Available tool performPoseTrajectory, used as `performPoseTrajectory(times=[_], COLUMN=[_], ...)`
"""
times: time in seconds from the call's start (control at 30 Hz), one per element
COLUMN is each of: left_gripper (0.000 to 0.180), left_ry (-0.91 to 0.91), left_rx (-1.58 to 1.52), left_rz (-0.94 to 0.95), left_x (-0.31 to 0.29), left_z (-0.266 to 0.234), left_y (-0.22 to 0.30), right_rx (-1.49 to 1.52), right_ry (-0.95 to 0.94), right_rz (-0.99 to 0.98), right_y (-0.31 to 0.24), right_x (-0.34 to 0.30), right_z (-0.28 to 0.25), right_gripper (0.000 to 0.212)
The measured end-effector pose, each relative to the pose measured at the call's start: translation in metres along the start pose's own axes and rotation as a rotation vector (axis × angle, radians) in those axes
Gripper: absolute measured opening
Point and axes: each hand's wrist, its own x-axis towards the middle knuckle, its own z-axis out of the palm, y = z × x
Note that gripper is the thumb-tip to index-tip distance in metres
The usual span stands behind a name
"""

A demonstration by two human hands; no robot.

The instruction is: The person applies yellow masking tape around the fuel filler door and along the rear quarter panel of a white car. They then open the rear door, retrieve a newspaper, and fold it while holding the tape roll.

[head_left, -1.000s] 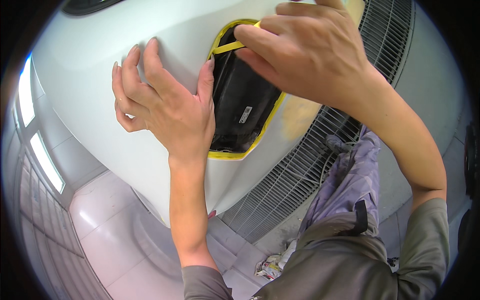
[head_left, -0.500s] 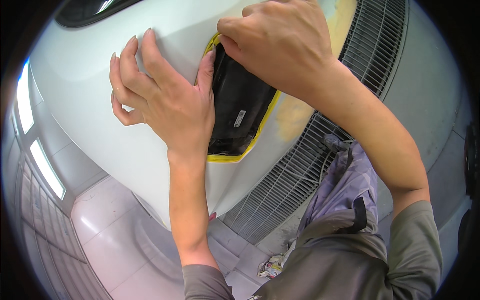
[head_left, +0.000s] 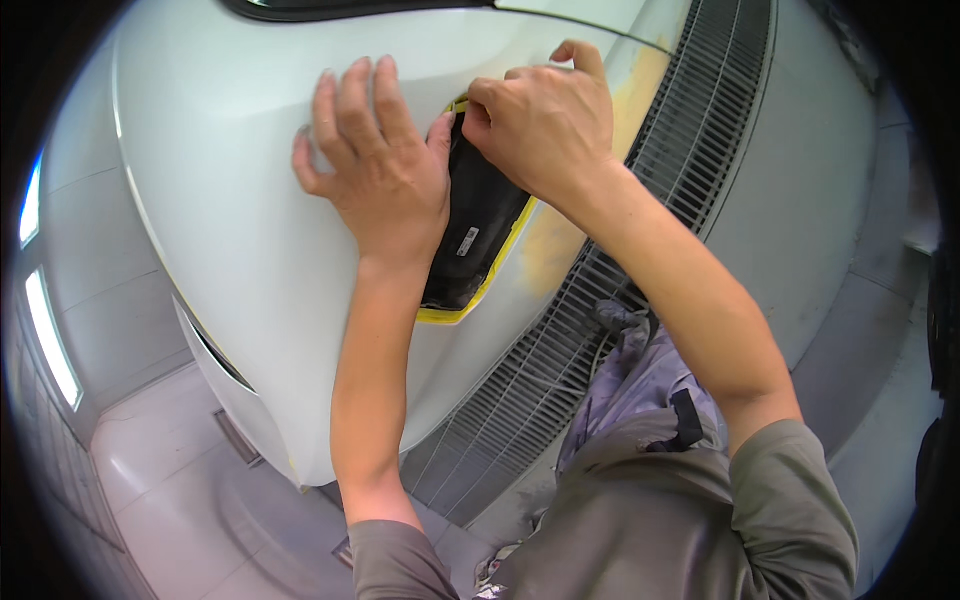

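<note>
A white car body [head_left: 240, 200] fills the view, with a long black inset part [head_left: 470, 200] bearing a small pale label. Yellow masking tape [head_left: 515, 250] runs around the edge of this inset. My left hand [head_left: 385, 185] lies over the bodywork with fingers spread, its thumb against the taped edge near the upper end of the inset. Just right of that thumb, my right hand [head_left: 545, 125] is closed in a pinch on the yellow tape at the upper corner. Its fingertips partly hide the tape there.
Yellowish filler patches [head_left: 555, 250] mark the bodywork right of the inset. A long metal floor grate [head_left: 690, 130] runs diagonally beside the car. Dark window trim [head_left: 340, 8] crosses the top. Bright light strips [head_left: 52, 340] stand at the left wall.
The view has shifted, showing more of the car's left side. My hands sit closer together at the upper end of the inset, my left fingers still spread and my right still pinching.
</note>
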Motion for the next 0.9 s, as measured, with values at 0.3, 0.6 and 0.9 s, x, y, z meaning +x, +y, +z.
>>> performPoseTrajectory(times=[0.3,0.6,0.9], left_gripper=[0.063,0.062,0.063], left_ry=[0.04,-0.006,-0.015], left_rx=[0.043,-0.001,0.082], left_rz=[0.037,0.071,0.084], left_x=[-0.011,-0.015,-0.011], left_z=[0.014,0.014,0.019], left_y=[-0.001,-0.002,0.002], right_rx=[0.198,0.177,0.198], right_ry=[-0.232,-0.075,-0.205], right_rz=[0.469,0.207,0.363], right_y=[-0.018,-0.004,-0.009], right_x=[0.001,-0.01,-0.007], right_z=[0.009,0.008,0.012], right_gripper=[0.026,0.022,0.029])
